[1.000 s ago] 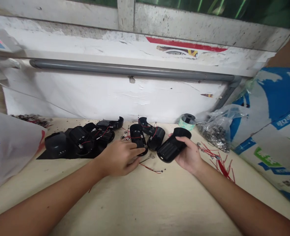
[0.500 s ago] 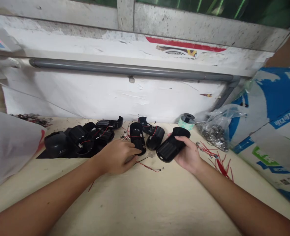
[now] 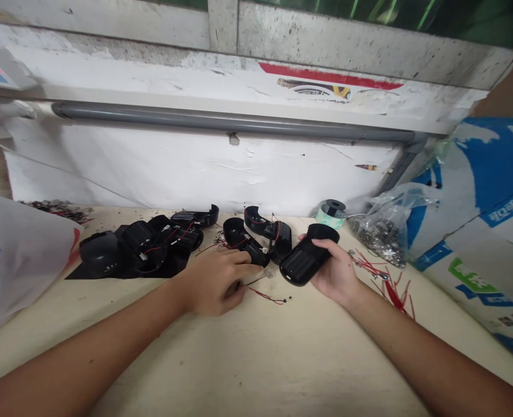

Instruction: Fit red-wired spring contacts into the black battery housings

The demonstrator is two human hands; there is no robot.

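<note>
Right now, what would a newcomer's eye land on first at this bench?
The two hands at the middle of the table draw the eye first. The right hand grips a black shell, and the left hand has its fingers against a wired shell lying beside it. Next come the heap of black shells at the left, then the clear bag of metal bits and the red wires at the right.

A pale beige, speckled tabletop (image 3: 256, 359) fills the lower frame and meets a scuffed white painted wall (image 3: 160, 168) across the middle. A grey round pipe (image 3: 221, 123) runs horizontally along that wall, bending down at the right. Along the top edge sits a stained concrete window frame (image 3: 347, 43) with green-tinted glass (image 3: 413, 14) at upper right.
</note>
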